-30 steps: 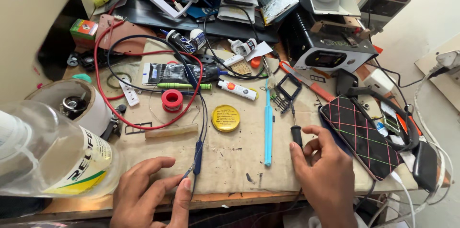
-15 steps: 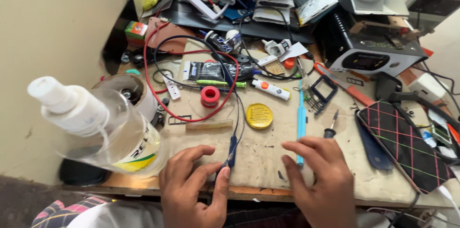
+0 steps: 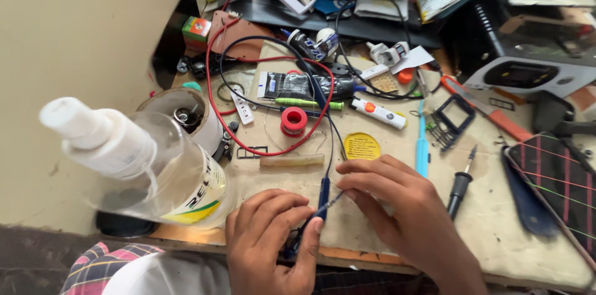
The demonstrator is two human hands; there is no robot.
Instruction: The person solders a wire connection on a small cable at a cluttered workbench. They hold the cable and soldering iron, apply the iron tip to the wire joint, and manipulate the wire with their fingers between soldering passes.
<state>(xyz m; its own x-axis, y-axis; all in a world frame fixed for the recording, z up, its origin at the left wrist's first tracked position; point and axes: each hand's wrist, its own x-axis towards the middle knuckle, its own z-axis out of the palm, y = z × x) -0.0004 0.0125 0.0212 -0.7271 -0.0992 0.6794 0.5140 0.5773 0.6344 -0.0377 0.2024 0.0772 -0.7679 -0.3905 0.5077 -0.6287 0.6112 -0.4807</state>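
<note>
My left hand point(image 3: 270, 248) rests at the front edge of the bench. Its thumb and forefinger are closed around a blue-handled tool point(image 3: 323, 197) on a black cable. The tool's thin metal tip points right, toward my right hand point(image 3: 400, 211). That hand lies palm down on the beige work mat point(image 3: 496, 233). Its forefinger tip touches the metal tip, and I see nothing gripped in it. A round yellow tin point(image 3: 362, 145) sits just beyond the right fingers.
A clear plastic bottle with a white cap point(image 3: 158, 168) looms at the near left, with a white tub point(image 3: 189, 115) behind it. On the mat lie a red spool point(image 3: 293, 119), red and black wires, a light-blue tool point(image 3: 422, 146), a black-handled screwdriver point(image 3: 459, 186) and a checked pouch point(image 3: 559, 183).
My right hand has moved left from the pouch side to the blue tool's tip. The black-handled screwdriver now lies free on the mat. The view has swung left and closer.
</note>
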